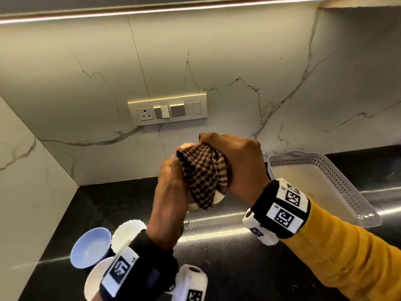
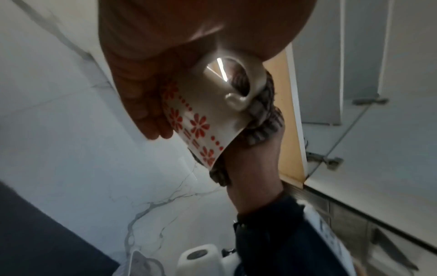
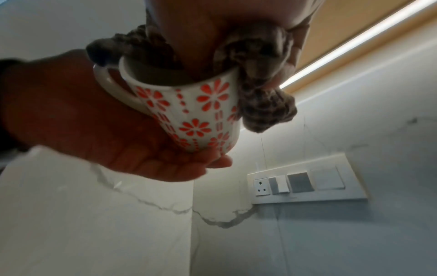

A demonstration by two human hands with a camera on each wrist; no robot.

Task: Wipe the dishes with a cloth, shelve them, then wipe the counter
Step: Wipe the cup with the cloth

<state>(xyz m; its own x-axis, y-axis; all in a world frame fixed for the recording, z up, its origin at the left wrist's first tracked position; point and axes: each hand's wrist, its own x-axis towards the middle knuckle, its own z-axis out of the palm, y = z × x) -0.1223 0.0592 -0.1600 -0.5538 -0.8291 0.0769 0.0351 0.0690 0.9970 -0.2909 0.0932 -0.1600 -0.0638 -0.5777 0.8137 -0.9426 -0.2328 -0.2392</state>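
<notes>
- Left hand (image 1: 171, 192): raised above the counter's rear edge, back of the hand toward the head camera, forearm rising from the near left. Fingers (image 3: 165, 168) curl under and round the mug (image 3: 196, 112), cupping its base and wall.
- Left wrist: wrapped in a black band carrying a printed marker.
- Right hand (image 1: 236, 164): level with the left and touching it, knuckles up. Fingers bunch the checked cloth (image 1: 201, 181) and press it into the mug's mouth.
- Right wrist: bent downward, wearing a black band with white marker tiles.
- Right forearm: in a mustard ribbed sleeve (image 1: 347, 253), entering from the lower right corner.
</notes>
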